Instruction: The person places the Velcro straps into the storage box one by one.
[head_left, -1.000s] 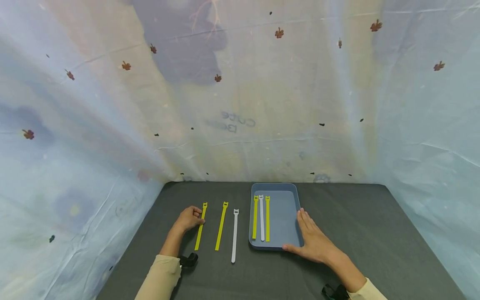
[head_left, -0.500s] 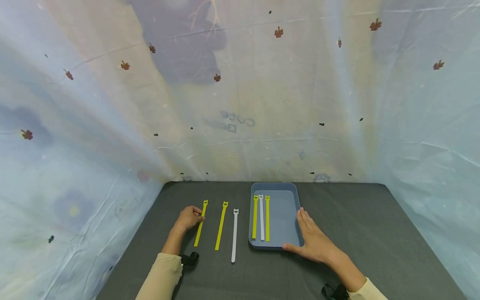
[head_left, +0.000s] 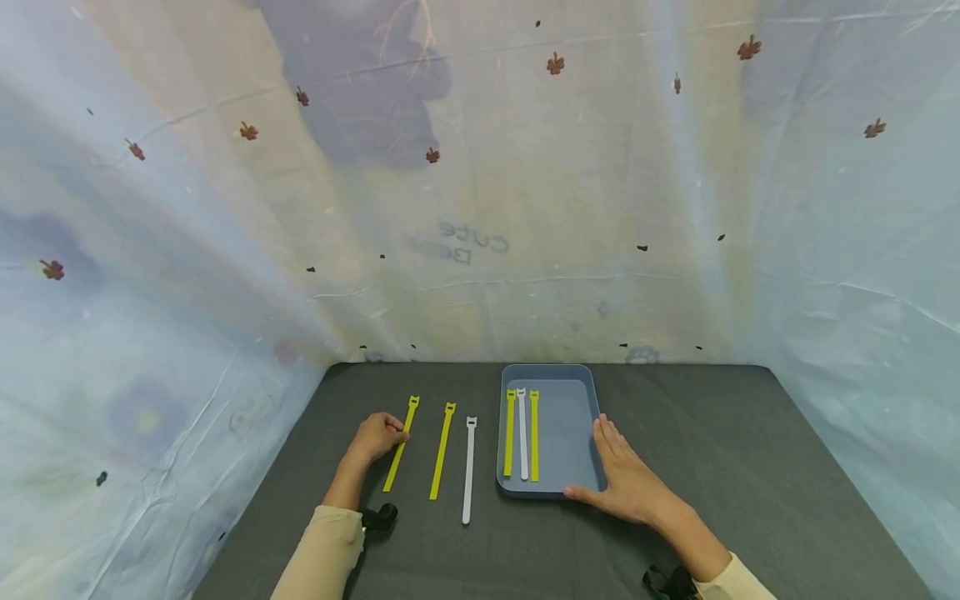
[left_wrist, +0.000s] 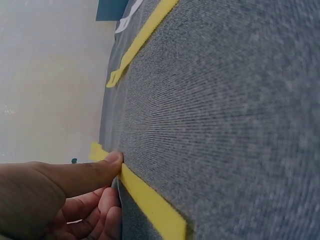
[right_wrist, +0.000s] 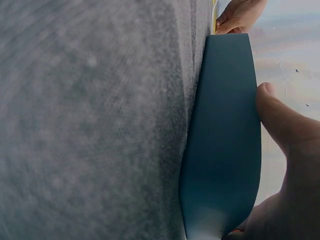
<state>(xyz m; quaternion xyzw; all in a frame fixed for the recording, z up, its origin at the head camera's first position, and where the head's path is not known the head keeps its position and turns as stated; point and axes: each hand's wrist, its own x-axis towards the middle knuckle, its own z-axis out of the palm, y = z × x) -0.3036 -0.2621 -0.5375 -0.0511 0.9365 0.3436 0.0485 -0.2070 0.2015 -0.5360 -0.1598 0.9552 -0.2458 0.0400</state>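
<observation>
My left hand point(head_left: 381, 436) pinches a yellow cable strap point(head_left: 393, 469) between thumb and fingers, a little above its middle. In the left wrist view the thumb lies over that strap point(left_wrist: 152, 202), close to the dark cloth. To its right lie another yellow strap point(head_left: 442, 451) and a white strap point(head_left: 469, 471), each with a slotted head at the far end. My right hand point(head_left: 633, 483) rests on the blue-grey tray point(head_left: 573, 442), straight fingers along its right side and thumb at the near rim. Inside the tray's left part lie two yellow straps and one white strap point(head_left: 522, 437).
Dark grey cloth point(head_left: 720, 450) covers the table. A pale patterned curtain point(head_left: 525, 208) hangs behind the table and along both sides. Black bands point(head_left: 379, 518) sit on both wrists.
The strap in my left hand has slid slightly away from me and tilted more, its head to the right and its near end to the left. The right hand and tray have stayed put.
</observation>
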